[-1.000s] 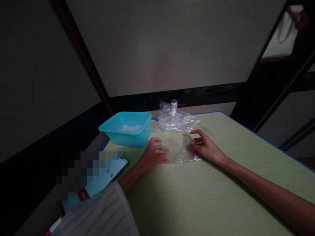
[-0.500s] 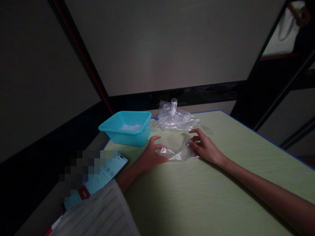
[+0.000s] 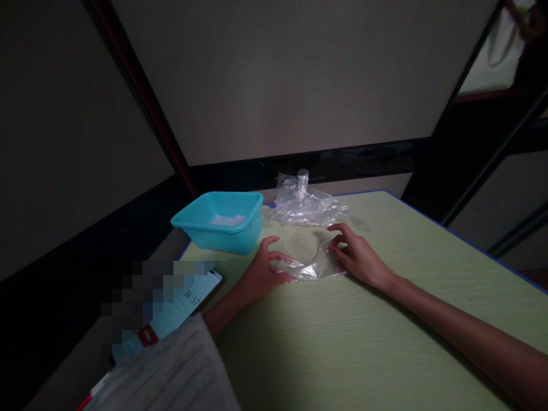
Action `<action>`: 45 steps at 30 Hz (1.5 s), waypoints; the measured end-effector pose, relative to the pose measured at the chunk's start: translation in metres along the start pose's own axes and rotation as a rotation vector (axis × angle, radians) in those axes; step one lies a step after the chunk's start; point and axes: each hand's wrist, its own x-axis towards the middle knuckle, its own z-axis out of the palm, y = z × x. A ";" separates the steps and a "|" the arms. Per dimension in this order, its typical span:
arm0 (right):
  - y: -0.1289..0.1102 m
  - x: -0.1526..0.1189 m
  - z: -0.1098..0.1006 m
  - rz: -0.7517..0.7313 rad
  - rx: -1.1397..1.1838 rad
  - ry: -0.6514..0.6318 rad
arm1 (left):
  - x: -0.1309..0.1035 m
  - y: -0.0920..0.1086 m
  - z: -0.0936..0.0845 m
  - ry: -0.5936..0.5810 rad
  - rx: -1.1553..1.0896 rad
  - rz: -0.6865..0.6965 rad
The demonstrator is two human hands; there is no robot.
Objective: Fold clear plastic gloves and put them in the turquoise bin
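A clear plastic bag (image 3: 314,269) lies spread on the pale green tabletop between my hands. My left hand (image 3: 268,268) is at its left side, thumb and fingers gripping the near left edge. At the right side, my right hand (image 3: 353,254) pinches the film between thumb and fingers, its index finger stretched out above. Just behind is a crumpled heap of clear plastic bags (image 3: 306,205).
A turquoise basket (image 3: 240,237) with something whitish inside stands at the table's back left. Left of my forearm a phone (image 3: 180,305) shows a timer. The table (image 3: 385,342) has a blue edge, and a wall rises behind it.
Both hands stay nearly in place on the bag. The near edge of the film beside my left fingers has shifted very slightly.
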 end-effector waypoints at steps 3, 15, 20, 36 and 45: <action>-0.001 -0.001 0.000 -0.010 -0.023 -0.005 | -0.004 0.000 0.002 -0.021 -0.058 -0.003; 0.001 -0.001 0.000 -0.090 -0.229 0.013 | -0.002 -0.005 0.003 -0.007 -0.107 0.059; 0.001 -0.002 0.001 -0.141 -0.366 0.005 | -0.004 -0.006 0.005 0.012 -0.053 0.106; -0.014 -0.007 0.002 -0.157 -0.873 -0.056 | -0.007 -0.015 0.015 0.256 0.139 0.209; -0.012 -0.006 -0.002 -0.191 -0.975 -0.033 | -0.016 -0.001 0.014 0.334 0.151 0.124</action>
